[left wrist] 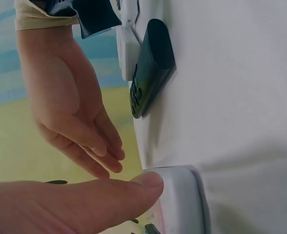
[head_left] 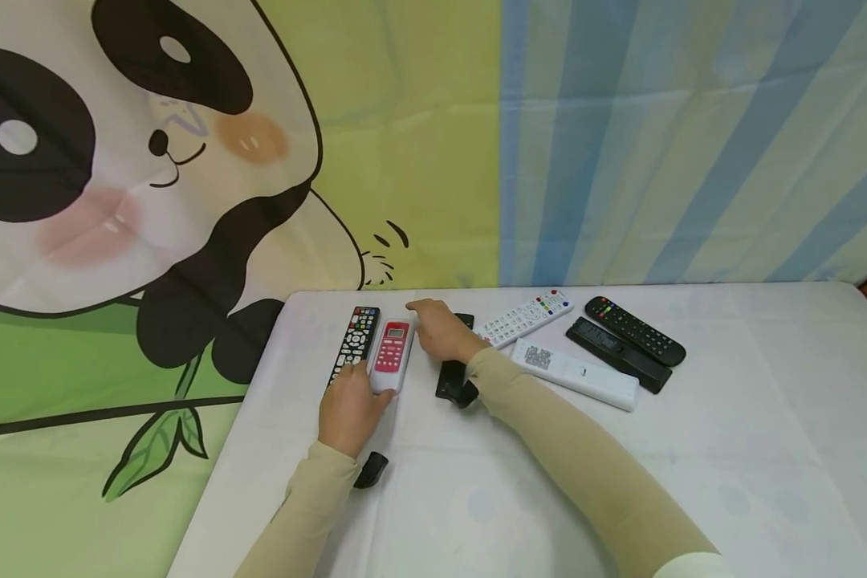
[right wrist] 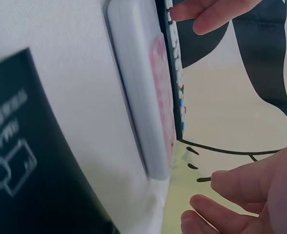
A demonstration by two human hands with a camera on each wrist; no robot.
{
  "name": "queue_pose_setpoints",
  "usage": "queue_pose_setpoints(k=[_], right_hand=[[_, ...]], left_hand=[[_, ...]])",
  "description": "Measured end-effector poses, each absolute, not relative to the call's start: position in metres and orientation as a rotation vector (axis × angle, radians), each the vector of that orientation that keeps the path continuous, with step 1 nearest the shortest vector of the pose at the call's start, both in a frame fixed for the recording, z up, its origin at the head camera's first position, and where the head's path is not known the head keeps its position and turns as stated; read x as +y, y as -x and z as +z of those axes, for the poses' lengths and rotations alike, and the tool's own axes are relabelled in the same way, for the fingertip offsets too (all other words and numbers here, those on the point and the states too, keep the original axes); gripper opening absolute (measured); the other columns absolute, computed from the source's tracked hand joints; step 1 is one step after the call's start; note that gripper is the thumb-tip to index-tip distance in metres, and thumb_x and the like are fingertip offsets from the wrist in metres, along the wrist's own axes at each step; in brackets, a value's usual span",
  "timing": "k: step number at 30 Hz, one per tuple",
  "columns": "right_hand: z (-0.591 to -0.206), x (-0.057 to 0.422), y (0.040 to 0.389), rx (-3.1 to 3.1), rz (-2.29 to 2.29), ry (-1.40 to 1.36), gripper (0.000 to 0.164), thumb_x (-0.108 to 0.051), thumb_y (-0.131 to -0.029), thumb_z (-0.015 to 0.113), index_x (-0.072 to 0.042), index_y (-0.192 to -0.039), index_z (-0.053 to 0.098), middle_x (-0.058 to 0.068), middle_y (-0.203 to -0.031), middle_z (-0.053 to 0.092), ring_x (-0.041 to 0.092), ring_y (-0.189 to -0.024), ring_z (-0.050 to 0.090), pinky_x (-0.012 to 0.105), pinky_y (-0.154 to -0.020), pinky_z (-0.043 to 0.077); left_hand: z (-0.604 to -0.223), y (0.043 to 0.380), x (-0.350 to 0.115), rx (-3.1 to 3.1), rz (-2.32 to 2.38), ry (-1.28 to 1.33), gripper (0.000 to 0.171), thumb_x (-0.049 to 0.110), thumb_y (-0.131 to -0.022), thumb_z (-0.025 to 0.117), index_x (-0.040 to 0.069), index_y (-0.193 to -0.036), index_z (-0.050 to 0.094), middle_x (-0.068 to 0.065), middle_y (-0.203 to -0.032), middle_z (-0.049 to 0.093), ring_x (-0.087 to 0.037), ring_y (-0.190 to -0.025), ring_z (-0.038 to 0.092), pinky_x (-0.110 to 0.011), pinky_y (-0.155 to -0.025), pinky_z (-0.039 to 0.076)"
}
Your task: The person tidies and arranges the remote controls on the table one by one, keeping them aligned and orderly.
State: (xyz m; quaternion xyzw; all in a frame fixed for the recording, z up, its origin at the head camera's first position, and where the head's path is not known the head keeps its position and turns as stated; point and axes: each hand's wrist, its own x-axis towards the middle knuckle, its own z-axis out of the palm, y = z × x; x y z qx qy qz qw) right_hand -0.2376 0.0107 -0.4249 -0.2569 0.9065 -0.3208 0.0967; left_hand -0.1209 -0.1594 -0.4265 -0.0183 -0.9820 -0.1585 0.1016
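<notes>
A white remote [head_left: 392, 357] with a small screen and red keypad lies beside a black remote [head_left: 354, 337] with white buttons. My left hand [head_left: 350, 409] rests at their near ends: its straight thumb [left wrist: 148, 185] touches the white remote's end, and its fingers [right wrist: 216, 14] lie over the black remote's buttons. Near the white remote's far end, my right hand [head_left: 442, 329] hovers to the right, fingers loosely bent and holding nothing. Another black remote [head_left: 451, 377] lies partly hidden beneath the right wrist.
To the right lie a white many-button remote [head_left: 527, 317], a white remote face down [head_left: 578, 376], a black remote face up [head_left: 636, 331] and a black remote face down [head_left: 614, 353]. White cloth covers the table [head_left: 766, 449]. A panda-print curtain [head_left: 405, 120] hangs behind.
</notes>
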Motion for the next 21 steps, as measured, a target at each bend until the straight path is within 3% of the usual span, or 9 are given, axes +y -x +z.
queue_pose_setpoints(k=[6, 21], right_hand=[[-0.418, 0.021, 0.236, 2.690, -0.984, 0.761, 0.048, -0.006, -0.103, 0.052, 0.004, -0.149, 0.042, 0.020, -0.152, 0.044, 0.037, -0.144, 0.034, 0.045, -0.119, 0.027], [-0.408, 0.042, 0.231, 2.709, -0.975, 0.720, 0.051, -0.015, -0.104, 0.052, 0.002, -0.150, 0.041, 0.019, -0.152, 0.044, 0.035, -0.144, 0.035, 0.043, -0.119, 0.028]], left_hand=[[-0.424, 0.120, -0.158, -2.877, -0.469, 0.067, 0.066, 0.022, -0.073, 0.092, -0.012, -0.122, 0.063, -0.028, -0.105, 0.066, -0.041, -0.084, 0.069, -0.053, -0.071, 0.057], [-0.419, 0.117, -0.153, -2.815, -0.496, 0.156, 0.060, 0.020, -0.073, 0.092, -0.011, -0.116, 0.066, -0.027, -0.101, 0.066, -0.041, -0.081, 0.069, -0.053, -0.067, 0.058]])
